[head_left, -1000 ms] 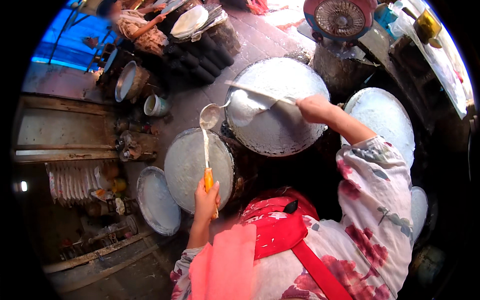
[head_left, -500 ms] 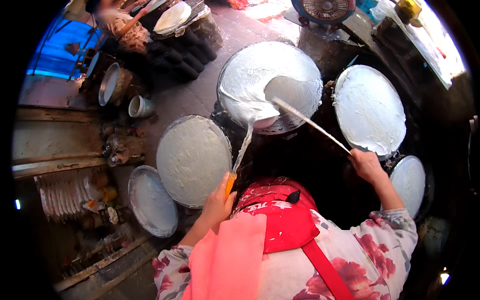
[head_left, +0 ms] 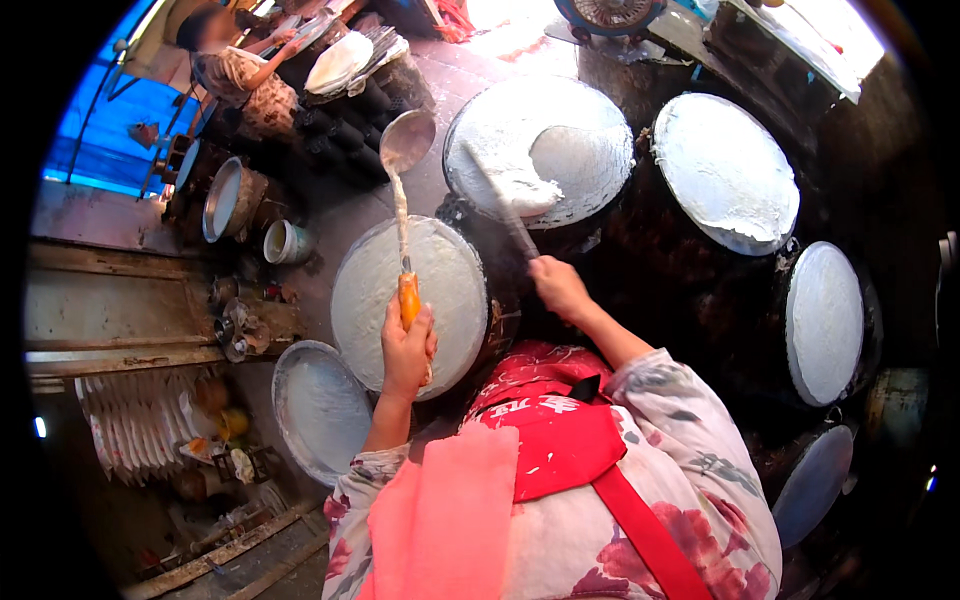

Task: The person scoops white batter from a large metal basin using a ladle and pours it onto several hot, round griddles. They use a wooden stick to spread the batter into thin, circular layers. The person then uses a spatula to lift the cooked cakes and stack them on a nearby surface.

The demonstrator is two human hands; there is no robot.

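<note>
My left hand [head_left: 404, 352] is closed round the orange handle of a ladle [head_left: 408, 142]. The ladle's long stem is coated with batter, and its bowl is raised beyond the left round griddle [head_left: 440, 345], which bears a pale layer. My right hand [head_left: 562, 288] grips a long stick [head_left: 504, 203], blurred by motion, that slants up and left over the left part of the middle griddle. White batter [head_left: 510, 165] lies thick and folded across the left of that griddle [head_left: 458, 190]; on its right a rounded patch has a thinner coat.
More round pans with white layers stand at right [head_left: 725, 175], far right [head_left: 825, 325] and lower left [head_left: 322, 412]. Another person [head_left: 245, 80] works at the upper left, near stacked flat sheets [head_left: 340, 62]. A white bucket [head_left: 286, 242] and a fan [head_left: 612, 12] stand farther off.
The ladle has lifted off the middle griddle and swung left. My right hand has moved left with the stick, now over the batter's left part. The whole view has shifted slightly.
</note>
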